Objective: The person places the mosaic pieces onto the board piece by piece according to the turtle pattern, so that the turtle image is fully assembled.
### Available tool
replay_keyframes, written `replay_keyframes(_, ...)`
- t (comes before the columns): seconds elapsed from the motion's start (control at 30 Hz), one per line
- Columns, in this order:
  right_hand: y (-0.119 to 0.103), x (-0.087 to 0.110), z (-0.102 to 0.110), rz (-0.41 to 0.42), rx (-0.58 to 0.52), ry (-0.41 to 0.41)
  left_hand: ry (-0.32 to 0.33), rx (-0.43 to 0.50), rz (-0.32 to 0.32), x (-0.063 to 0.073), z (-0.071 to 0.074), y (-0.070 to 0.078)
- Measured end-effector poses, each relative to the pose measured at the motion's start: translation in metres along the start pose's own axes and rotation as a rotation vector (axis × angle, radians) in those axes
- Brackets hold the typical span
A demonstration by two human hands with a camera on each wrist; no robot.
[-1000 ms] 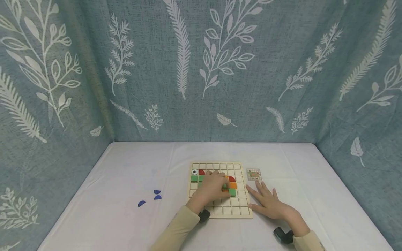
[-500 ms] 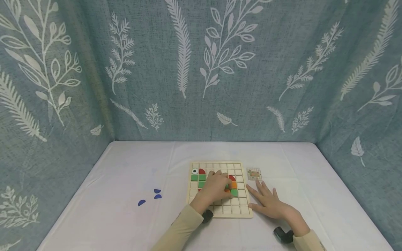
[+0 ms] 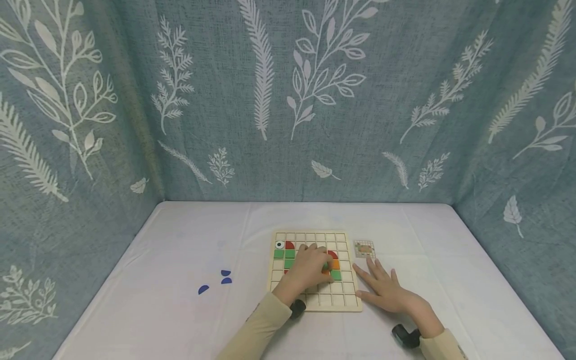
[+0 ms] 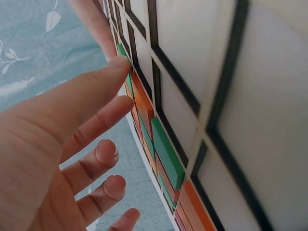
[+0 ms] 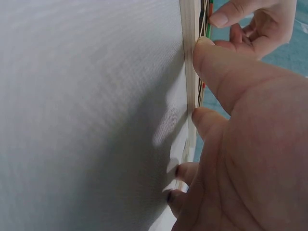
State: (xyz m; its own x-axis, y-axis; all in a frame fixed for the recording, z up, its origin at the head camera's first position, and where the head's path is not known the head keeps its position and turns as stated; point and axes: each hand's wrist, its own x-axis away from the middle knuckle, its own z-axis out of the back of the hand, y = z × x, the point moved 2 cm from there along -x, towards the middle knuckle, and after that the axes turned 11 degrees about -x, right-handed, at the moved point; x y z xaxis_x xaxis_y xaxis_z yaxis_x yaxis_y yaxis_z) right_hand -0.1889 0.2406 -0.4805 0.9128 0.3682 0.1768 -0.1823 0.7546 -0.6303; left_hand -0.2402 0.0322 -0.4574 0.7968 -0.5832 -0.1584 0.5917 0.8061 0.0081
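A square wooden grid board (image 3: pixel 330 301) lies on the white table, carrying green, orange and red tiles and a round eye tile (image 3: pixel 279 245). My left hand (image 3: pixel 306 272) is over its middle, covering several tiles. Its thumb tip touches a green tile (image 3: pixel 336 275), with the index fingertip beside it over the orange tiles (image 4: pixel 142 96); the other fingers are loosely bent in the left wrist view. My right hand (image 3: pixel 388 292) lies spread at the board's right side, thumb and index fingertip at the wooden rim (image 5: pixel 191 72).
Several blue half-round pieces (image 3: pixel 203 289) lie left of the board on the white table (image 3: pixel 148 300). A small pattern card (image 3: pixel 364 248) is just right of the board, beyond the right fingertips. A blue leaf-patterned curtain (image 3: pixel 288 100) surrounds the table.
My left hand has moved slightly right over the board, and the green tile at its thumb sits a little further right, under the orange one. My right hand has stayed put.
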Motion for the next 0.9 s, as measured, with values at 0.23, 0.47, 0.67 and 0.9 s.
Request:
replay_keyframes(0.23,0.002,-0.002,-0.001,-0.002,0.006,-0.003,0.005,0.140,-0.004,0.007,0.002,-0.010)
replay_keyframes(0.47,0.001,-0.001,0.000,-0.002,0.010,0.007,0.018,0.217,0.005,0.017,0.008,-0.027)
replay_keyframes(0.67,-0.001,0.000,0.000,-0.017,0.007,0.003,0.042,0.233,0.004,0.025,0.013,-0.040)
replay_keyframes(0.9,0.000,-0.001,0.000,-0.018,0.004,-0.003,0.035,0.219,0.045,0.036,0.015,-0.054)
